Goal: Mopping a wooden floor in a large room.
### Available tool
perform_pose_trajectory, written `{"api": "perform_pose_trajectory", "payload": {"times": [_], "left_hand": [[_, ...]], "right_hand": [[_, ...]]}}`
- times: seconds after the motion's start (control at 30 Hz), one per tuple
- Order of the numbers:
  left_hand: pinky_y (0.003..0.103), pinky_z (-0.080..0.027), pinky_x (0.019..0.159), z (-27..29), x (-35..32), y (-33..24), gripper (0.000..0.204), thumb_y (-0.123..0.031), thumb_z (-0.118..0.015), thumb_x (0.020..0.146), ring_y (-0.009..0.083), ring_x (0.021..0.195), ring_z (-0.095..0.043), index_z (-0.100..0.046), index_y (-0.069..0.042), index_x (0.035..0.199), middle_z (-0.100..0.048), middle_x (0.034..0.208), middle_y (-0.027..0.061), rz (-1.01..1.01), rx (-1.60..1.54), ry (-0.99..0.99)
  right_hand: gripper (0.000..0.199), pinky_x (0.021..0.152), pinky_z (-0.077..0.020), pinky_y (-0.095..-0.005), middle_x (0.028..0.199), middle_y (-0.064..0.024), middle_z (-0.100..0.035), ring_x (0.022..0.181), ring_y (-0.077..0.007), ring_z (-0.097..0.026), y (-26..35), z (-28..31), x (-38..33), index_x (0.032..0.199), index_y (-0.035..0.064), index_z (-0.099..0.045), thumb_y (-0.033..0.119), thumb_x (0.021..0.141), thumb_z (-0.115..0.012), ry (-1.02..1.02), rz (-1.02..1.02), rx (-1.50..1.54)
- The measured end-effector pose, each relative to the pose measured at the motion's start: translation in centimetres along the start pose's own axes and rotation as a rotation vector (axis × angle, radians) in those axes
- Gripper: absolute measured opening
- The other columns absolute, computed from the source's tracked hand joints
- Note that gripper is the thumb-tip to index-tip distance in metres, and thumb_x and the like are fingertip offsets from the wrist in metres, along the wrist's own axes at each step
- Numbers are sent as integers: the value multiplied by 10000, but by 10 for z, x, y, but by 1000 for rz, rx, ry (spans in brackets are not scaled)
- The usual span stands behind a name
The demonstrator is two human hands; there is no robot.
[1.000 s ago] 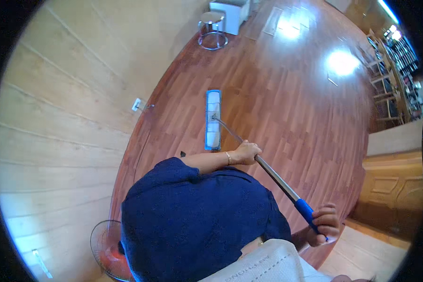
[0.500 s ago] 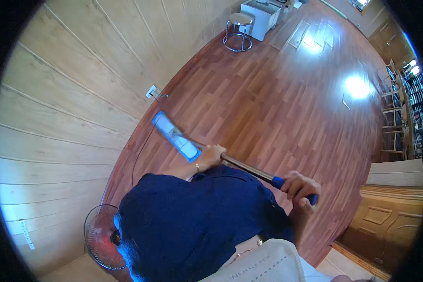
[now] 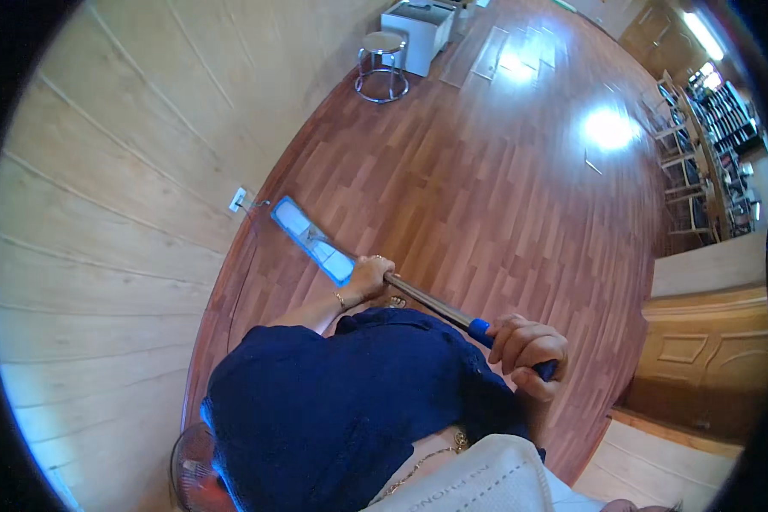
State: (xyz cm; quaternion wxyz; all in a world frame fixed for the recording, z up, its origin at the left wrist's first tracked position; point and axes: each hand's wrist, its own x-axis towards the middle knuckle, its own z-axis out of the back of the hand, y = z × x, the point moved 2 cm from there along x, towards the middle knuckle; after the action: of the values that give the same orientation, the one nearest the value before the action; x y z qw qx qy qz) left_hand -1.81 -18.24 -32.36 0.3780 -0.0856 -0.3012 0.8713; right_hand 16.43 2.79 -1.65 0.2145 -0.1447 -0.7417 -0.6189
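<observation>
Head view: person mopping a wood floor with a flat mop. Left hand (image 3: 369, 276) is clenched round the metal mop handle (image 3: 427, 300) low on the shaft; right hand (image 3: 527, 348) is wrapped round the blue grip (image 3: 478, 326) at the top end. Both grasps look firm.

Blue flat mop head (image 3: 311, 240) lies flat on the floor (image 3: 503, 196), right by the wooden wall (image 3: 119, 154) and just beside the white wall socket (image 3: 238, 200). Taking the mop head as reference:
- socket: just to its left on the wall, with a thin cord near it
- metal stool (image 3: 382, 64): well beyond it, along the same wall
- white box unit (image 3: 418, 23): just past the stool
- fan (image 3: 194, 469): behind it, near the person's side, partly hidden by the blue shirt

To do this stroke well, my read: keep the pad fully flat, run it parallel to the skirting rather than butting into it, steer with the lower hand, push with the upper one. Watch the cord by the socket; the pad could snag it.

Surface: reddish-brown laminate planks, glossy, with strong light glare far from the mop head. Room: pale plank walls, chairs and shelving at the far right, wooden cabinet (image 3: 700, 358) near the right hand.
</observation>
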Motion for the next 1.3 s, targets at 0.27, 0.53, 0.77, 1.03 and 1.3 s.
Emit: {"api": "perform_pose_trajectory", "payload": {"times": [0.27, 0.53, 0.77, 1.03, 1.3], "left_hand": [[477, -449, 687, -28, 102, 10, 218, -285, -638, 784, 337, 833, -607, -594, -90, 697, -626, 785, 134, -210, -2, 154], [483, -466, 714, -85, 169, -70, 124, -235, -673, 689, 322, 834, -619, -643, -119, 719, -640, 776, 103, -591, -46, 487], [470, -440, 615, -143, 130, -202, 302, -422, -702, 703, 340, 694, -612, -619, -131, 698, -615, 672, 118, -880, -119, 958], [392, -407, 592, -161, 27, -335, 323, -287, -750, 711, 221, 617, -555, -565, -22, 716, -557, 634, 141, -1085, -624, 1539], [439, -439, 591, -175, -14, -381, 287, -295, -736, 737, 346, 658, -596, -607, -38, 740, -594, 675, 155, -1365, -641, 1320]], "right_hand": [[142, 893, -435, -472, 680, -92, -592, 750, -271, -629, -6, 4, -12, 653, 55, -544, 46, 693, -680, -108, -101, -278], [158, 921, -437, -489, 710, -83, -612, 776, -276, -636, 37, 3, -54, 707, 45, -579, 84, 732, -730, -448, -133, -486], [528, 709, -534, -387, 803, -81, -662, 806, -281, -692, 122, -16, -122, 880, 42, -637, 423, 601, -873, -246, -93, -866], [125, 775, -482, -395, 793, -15, -696, 775, -169, -679, 212, -110, -158, 825, 134, -638, 248, 863, -604, -376, -304, -1283], [237, 722, -463, -377, 802, -3, -686, 765, -166, -656, 215, -126, -196, 729, 146, -625, 246, 912, -510, -549, -198, -1211]]}}
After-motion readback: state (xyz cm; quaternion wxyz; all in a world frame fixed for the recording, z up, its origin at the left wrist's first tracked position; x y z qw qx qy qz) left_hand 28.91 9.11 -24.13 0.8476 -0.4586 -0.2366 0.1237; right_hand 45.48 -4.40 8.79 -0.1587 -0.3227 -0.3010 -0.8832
